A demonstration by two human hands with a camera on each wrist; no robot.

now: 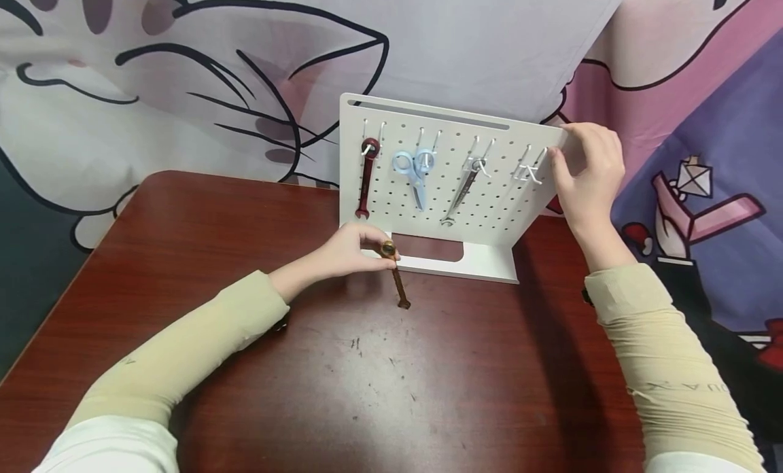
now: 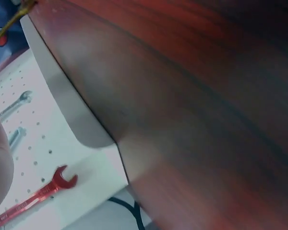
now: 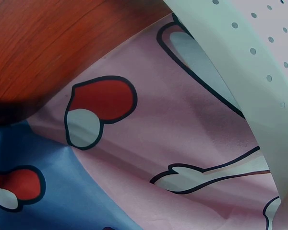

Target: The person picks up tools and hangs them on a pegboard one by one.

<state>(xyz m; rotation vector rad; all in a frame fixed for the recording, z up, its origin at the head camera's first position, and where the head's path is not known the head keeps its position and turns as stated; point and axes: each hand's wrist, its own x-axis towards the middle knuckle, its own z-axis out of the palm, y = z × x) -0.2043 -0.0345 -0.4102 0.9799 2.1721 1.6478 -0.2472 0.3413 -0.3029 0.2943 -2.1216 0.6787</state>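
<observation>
My left hand (image 1: 349,250) pinches a gold-brown wrench (image 1: 399,283) by its ring end, between thumb and fingers. The shaft slants down over the table, in front of the white pegboard (image 1: 501,215). At the board's upper right corner, my right hand (image 1: 590,170) grips the edge, thumb on the front face. On the board's hooks hang a red wrench (image 1: 366,181), light blue scissors (image 1: 419,184) and a silver wrench (image 1: 463,194). A white double hook (image 1: 529,170) sits near my right thumb. The left wrist view catches part of the gold-brown wrench (image 2: 8,23) at its top left.
The pegboard stands on a white base (image 1: 489,259) with a cutout, on a dark red-brown wooden table (image 1: 257,364). Behind it hangs a printed cartoon cloth (image 1: 465,45). A dark cable (image 2: 134,208) shows beside the board in the left wrist view.
</observation>
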